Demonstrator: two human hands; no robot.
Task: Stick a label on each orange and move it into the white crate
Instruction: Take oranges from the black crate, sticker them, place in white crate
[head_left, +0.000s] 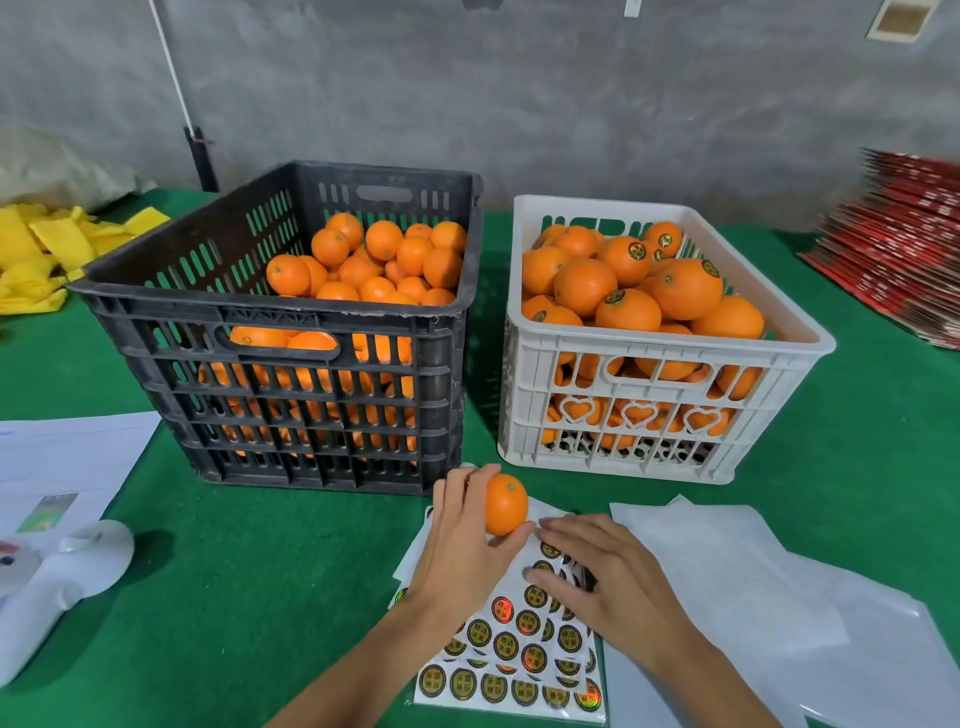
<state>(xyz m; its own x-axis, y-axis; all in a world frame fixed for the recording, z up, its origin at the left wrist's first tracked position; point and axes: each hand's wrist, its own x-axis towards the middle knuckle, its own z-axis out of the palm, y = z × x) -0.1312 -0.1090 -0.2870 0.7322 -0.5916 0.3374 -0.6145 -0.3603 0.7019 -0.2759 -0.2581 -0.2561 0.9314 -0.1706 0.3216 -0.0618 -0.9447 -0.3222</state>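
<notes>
Beyond the left hand (460, 540) stands the black crate (291, 332) of unlabelled fruit; the white crate (670, 374) lies past the right hand (597, 577). The left hand grips one orange (505, 504). The right fingers rest spread on the label sheet (514, 649), perhaps lifting a label, hidden beneath them.

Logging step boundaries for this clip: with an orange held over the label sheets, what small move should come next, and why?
Probably peeling one label off the label sheet with the right hand. Its fingers already rest on the sheet, the orange in the left hand shows no label on its visible side, and the oranges atop the white crate carry theirs.
</notes>
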